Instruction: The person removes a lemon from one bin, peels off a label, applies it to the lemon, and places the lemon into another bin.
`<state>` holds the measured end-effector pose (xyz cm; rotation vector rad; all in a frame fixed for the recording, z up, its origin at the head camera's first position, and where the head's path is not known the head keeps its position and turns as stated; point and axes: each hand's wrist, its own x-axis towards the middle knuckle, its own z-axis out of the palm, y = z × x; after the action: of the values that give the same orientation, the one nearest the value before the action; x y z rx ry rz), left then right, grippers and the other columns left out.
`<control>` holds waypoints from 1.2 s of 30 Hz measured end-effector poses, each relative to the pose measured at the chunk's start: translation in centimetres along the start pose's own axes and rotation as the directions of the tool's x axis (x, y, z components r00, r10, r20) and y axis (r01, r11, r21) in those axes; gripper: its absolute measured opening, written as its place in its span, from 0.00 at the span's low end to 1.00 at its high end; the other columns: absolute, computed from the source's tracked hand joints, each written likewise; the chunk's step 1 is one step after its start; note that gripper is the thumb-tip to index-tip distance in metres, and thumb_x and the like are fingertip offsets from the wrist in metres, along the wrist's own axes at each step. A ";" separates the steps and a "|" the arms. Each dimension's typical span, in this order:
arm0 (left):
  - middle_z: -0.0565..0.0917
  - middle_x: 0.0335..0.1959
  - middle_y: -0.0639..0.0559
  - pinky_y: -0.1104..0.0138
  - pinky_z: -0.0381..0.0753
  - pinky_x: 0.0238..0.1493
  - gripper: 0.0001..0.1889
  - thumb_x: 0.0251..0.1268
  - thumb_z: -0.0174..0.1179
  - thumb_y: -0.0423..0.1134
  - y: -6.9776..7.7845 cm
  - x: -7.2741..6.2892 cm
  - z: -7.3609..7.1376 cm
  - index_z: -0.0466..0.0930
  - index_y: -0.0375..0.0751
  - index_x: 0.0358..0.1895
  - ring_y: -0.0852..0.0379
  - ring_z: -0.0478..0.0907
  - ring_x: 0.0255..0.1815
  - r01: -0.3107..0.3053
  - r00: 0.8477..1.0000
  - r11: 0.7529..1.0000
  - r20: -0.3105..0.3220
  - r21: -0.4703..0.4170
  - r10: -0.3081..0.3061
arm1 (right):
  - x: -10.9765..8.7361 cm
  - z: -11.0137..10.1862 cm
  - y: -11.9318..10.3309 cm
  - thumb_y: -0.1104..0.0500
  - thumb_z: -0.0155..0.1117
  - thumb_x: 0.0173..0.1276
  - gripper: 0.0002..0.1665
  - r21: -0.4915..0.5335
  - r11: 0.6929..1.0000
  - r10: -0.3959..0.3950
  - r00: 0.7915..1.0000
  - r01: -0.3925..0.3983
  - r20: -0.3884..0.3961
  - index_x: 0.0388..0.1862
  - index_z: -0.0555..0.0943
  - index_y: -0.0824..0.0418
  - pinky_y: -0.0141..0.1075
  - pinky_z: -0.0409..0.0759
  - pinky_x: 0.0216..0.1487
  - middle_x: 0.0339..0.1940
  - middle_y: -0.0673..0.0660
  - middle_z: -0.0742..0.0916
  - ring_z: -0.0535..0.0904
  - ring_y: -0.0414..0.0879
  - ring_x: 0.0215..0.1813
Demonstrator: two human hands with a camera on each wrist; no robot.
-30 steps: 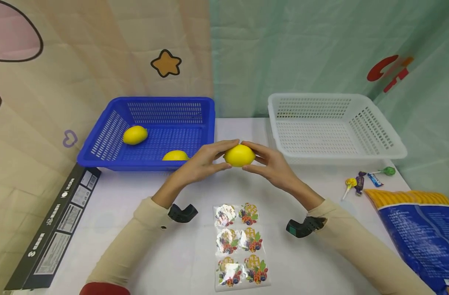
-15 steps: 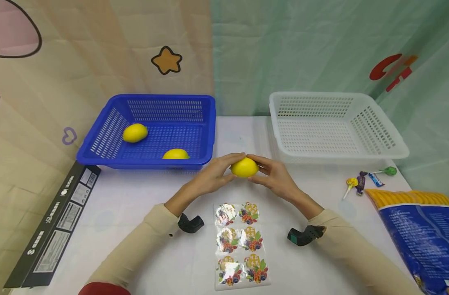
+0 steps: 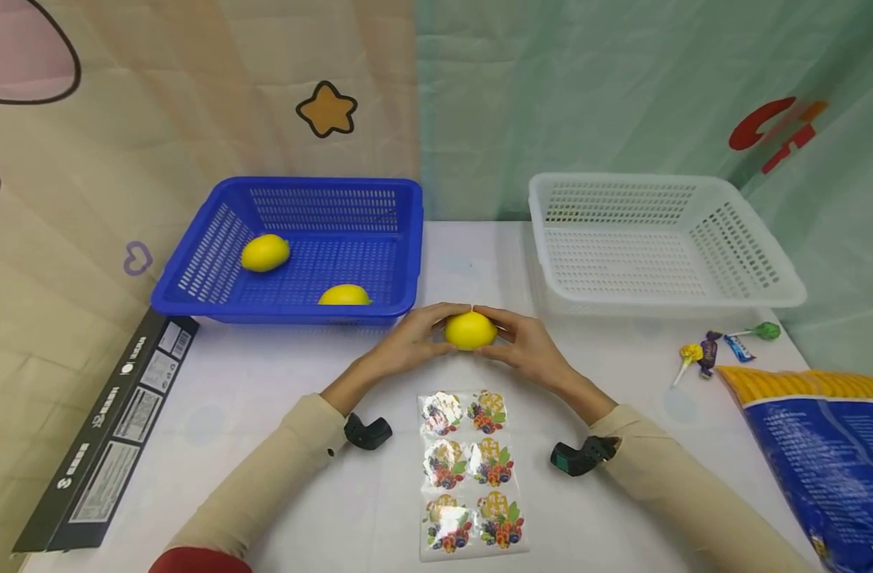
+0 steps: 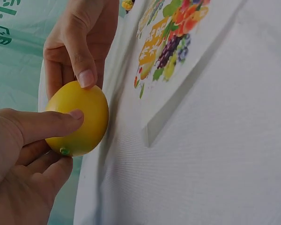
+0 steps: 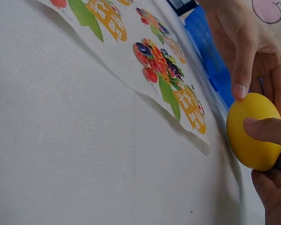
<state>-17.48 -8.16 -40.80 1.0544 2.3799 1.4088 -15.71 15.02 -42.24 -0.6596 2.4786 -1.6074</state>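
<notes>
A yellow lemon (image 3: 470,331) is held between both hands, close over the white table behind the sticker sheet. My left hand (image 3: 416,337) grips its left end, thumb on the near side and fingers over the far side. On the other end my right hand (image 3: 528,344) grips it in the same way. The left wrist view shows the lemon (image 4: 86,119) with a small green tip and both thumbs on its skin. In the right wrist view the lemon (image 5: 254,140) lies pinched between thumbs and fingers, most of the right hand cut off by the frame edge.
A blue basket (image 3: 286,309) with two lemons stands back left, a white basket (image 3: 665,301) back right. The fruit sticker sheet (image 3: 470,477) lies in front of the hands. Wrapped candies (image 3: 708,354) and a blue bag (image 3: 823,461) are at right, a black box (image 3: 114,430) at left.
Both hands have come nearer the body and lower with the lemon, mostly in the first half second. The baskets and sticker sheet stay in place; the camera view tilts slightly.
</notes>
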 end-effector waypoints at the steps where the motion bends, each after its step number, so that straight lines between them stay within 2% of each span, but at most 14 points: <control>1: 0.73 0.67 0.39 0.65 0.67 0.69 0.30 0.61 0.63 0.22 -0.1 0.0 0.0 0.69 0.30 0.67 0.46 0.67 0.70 0.005 1.000 1.000 0.001 -0.010 -0.005 | 0.0 0.1 0.0 0.68 0.74 0.59 0.38 -0.008 1.000 -0.001 1.000 0.001 -0.001 0.68 0.71 0.70 0.40 0.75 0.64 0.68 0.64 0.76 0.71 0.57 0.69; 9: 0.71 0.68 0.38 0.63 0.66 0.70 0.32 0.58 0.65 0.21 -0.4 -0.1 0.1 0.68 0.30 0.68 0.46 0.66 0.70 0.026 1.000 0.999 0.012 -0.038 -0.026 | 0.1 0.2 0.3 0.69 0.74 0.58 0.38 -0.049 0.999 -0.010 1.000 0.009 -0.004 0.68 0.71 0.69 0.37 0.76 0.63 0.67 0.63 0.76 0.72 0.56 0.68; 16: 0.72 0.67 0.39 0.62 0.67 0.70 0.33 0.57 0.69 0.26 -0.3 -0.1 0.1 0.69 0.31 0.67 0.46 0.68 0.69 0.030 1.000 0.999 -0.004 0.022 -0.030 | -0.6 -0.3 -0.1 0.66 0.75 0.58 0.45 -0.146 0.989 -0.006 1.000 0.008 0.014 0.73 0.66 0.65 0.45 0.68 0.70 0.73 0.61 0.70 0.66 0.57 0.73; 18: 0.72 0.67 0.39 0.62 0.67 0.70 0.33 0.57 0.69 0.26 -0.3 0.0 0.1 0.69 0.30 0.67 0.45 0.68 0.69 0.023 1.000 0.999 -0.009 0.024 -0.023 | -1.0 -0.6 -0.4 0.67 0.74 0.58 0.45 -0.190 0.981 -0.040 0.999 0.035 -0.023 0.74 0.65 0.65 0.47 0.68 0.70 0.72 0.62 0.71 0.67 0.57 0.72; 20: 0.72 0.67 0.38 0.61 0.67 0.70 0.32 0.57 0.69 0.25 -0.3 0.0 0.1 0.69 0.29 0.67 0.45 0.67 0.70 0.016 1.000 1.000 -0.011 0.022 -0.016 | -1.6 -0.9 -0.9 0.68 0.74 0.58 0.43 -0.241 0.968 -0.101 0.991 0.078 -0.087 0.72 0.68 0.64 0.47 0.73 0.67 0.69 0.62 0.75 0.72 0.57 0.68; 22: 0.73 0.67 0.38 0.61 0.66 0.70 0.32 0.57 0.69 0.26 -0.3 0.1 0.1 0.69 0.29 0.67 0.45 0.67 0.70 0.015 1.000 1.000 -0.006 0.020 -0.014 | -2.3 -1.1 -1.4 0.70 0.75 0.57 0.39 -0.286 0.950 -0.169 0.975 0.123 -0.143 0.68 0.72 0.64 0.45 0.79 0.60 0.61 0.60 0.81 0.78 0.54 0.60; 24: 0.73 0.67 0.38 0.61 0.66 0.70 0.33 0.57 0.70 0.26 -0.2 0.1 0.1 0.70 0.30 0.67 0.45 0.67 0.70 0.019 1.000 0.999 -0.003 0.031 -0.018 | -3.1 -1.1 -1.9 0.69 0.75 0.56 0.34 -0.320 0.934 -0.216 0.964 0.158 -0.153 0.63 0.77 0.63 0.42 0.82 0.52 0.53 0.58 0.85 0.80 0.51 0.53; 27: 0.73 0.67 0.39 0.59 0.66 0.71 0.33 0.56 0.70 0.27 -0.1 0.0 0.1 0.70 0.31 0.67 0.45 0.68 0.70 0.024 1.000 0.998 -0.002 0.056 -0.023 | -4.3 -0.8 -2.5 0.65 0.77 0.56 0.29 -0.327 0.930 -0.202 0.977 0.169 -0.068 0.57 0.80 0.63 0.40 0.83 0.45 0.47 0.56 0.85 0.81 0.49 0.47; 30: 0.73 0.67 0.41 0.58 0.65 0.71 0.33 0.56 0.71 0.29 0.1 0.0 0.1 0.70 0.33 0.67 0.46 0.67 0.70 0.029 1.000 0.997 0.000 0.074 -0.029 | -5.1 -0.3 -2.7 0.58 0.79 0.55 0.30 -0.339 0.931 -0.124 0.991 0.135 0.054 0.56 0.80 0.64 0.40 0.81 0.43 0.45 0.56 0.84 0.79 0.49 0.44; 33: 0.72 0.69 0.43 0.58 0.62 0.73 0.34 0.57 0.71 0.31 0.3 -0.1 0.0 0.69 0.35 0.69 0.47 0.65 0.71 0.027 1.000 0.996 0.012 0.085 -0.028 | -5.5 0.2 -2.7 0.51 0.81 0.53 0.36 -0.394 0.915 -0.030 0.989 0.085 0.145 0.59 0.79 0.62 0.39 0.78 0.43 0.45 0.53 0.82 0.76 0.47 0.44; 36: 0.71 0.70 0.44 0.59 0.60 0.74 0.35 0.58 0.71 0.34 0.6 -0.2 0.0 0.69 0.36 0.70 0.49 0.63 0.73 0.024 0.999 0.995 0.022 0.092 -0.026 | -5.8 0.6 -2.6 0.46 0.81 0.51 0.38 -0.450 0.891 0.027 0.979 0.067 0.200 0.59 0.79 0.59 0.39 0.77 0.45 0.47 0.50 0.80 0.73 0.44 0.46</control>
<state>-17.03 -8.11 -40.31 1.0527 2.4534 1.2825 -9.59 16.01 -41.02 -0.8536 2.7081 -0.8973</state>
